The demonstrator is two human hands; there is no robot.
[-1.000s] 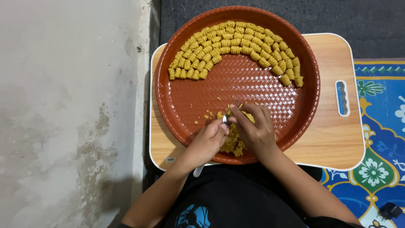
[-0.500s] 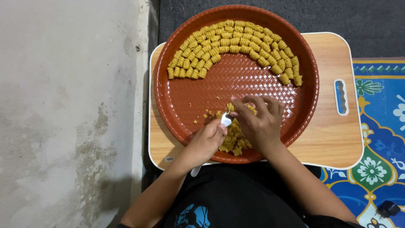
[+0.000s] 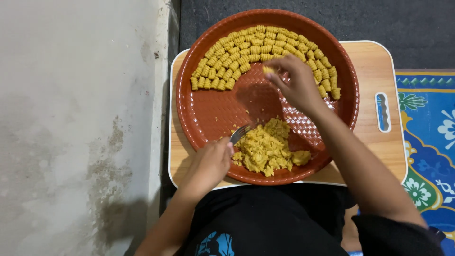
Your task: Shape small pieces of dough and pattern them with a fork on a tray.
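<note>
— Over the round brown tray [image 3: 208, 114], from the head view, where are we?

— Our right hand [image 3: 296, 85] is up at the arc of ridged yellow pieces [image 3: 256, 47], fingertips pinched on one small shaped piece [image 3: 268, 70], just beside the inner row. Our left hand [image 3: 211, 163] is clenched round a fork [image 3: 241, 133], tines at the edge of the dough heap [image 3: 268, 149] near the tray's near rim.

— So which step do we judge it to be?

— Placing a finished piece. It wants a light set-down against the row's inner edge without nudging its neighbours.

— Room to move?

— Plenty of bare tray between heap and arc. The tray overhangs the wooden board [image 3: 374, 71] at the far side; the board ends close to the grey wall [image 3: 71, 118] on our left, with a patterned blue mat [image 3: 426, 142] on our right.
</note>
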